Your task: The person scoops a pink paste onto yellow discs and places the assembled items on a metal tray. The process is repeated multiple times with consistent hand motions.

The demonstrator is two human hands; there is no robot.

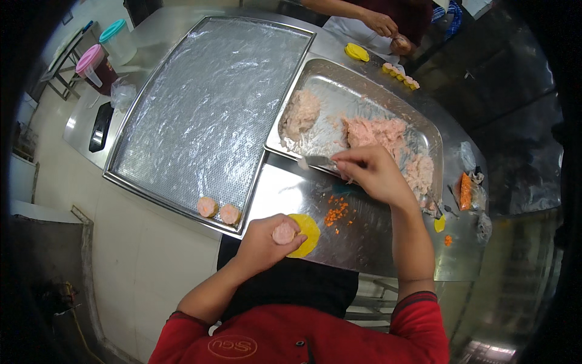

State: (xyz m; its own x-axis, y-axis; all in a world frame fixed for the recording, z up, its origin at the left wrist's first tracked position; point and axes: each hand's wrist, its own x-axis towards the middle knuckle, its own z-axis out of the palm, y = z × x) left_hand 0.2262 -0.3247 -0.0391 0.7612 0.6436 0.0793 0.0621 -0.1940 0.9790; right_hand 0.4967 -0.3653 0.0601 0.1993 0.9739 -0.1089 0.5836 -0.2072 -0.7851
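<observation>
nearest the lens: my red fabric top (pixel 303 330). beyond it, my left hand (pixel 260 238) has its grip curled round a small round dumpling with a pink, paste-filled top (pixel 283 233), thumb in front, filling facing up. my right hand (pixel 371 175) pinches a short, flat, pale metal spreading tool (pixel 318 161), blade pointing left, just over the near rim of the deep rectangular steel pan (pixel 339 91) of lumpy pale-pink paste (pixel 374 132).

risks, my read:
- left grip too tight: wall splits or filling bulges out the top. too slack: dumpling opens or drops. can't see its underside, so no call on the base.
- there's a pale dab at the blade tip. blade's clear of the dumpling; if i tip it, that dab could land on the steel desk (pixel 379 246).
- pressing the blade down off-centre would probably shove filling over one side.
- flat round yellow wrapper (pixel 309 235) sits near the desk's front edge, partly behind my left thumb. can't tell if i'm touching it, or if it's one sheet or a stack. a sleeve or wrist snag could drag it off.
- loose orange diced bits (pixel 336 212) lie between my hands; a sweep of the right wrist scatters them.
- two pink-topped yellow dumplings (pixel 218 210) sit close together in the near corner of the wide, film-covered metal tray (pixel 200 109). set another down carelessly and they'd likely stick or tip.
</observation>
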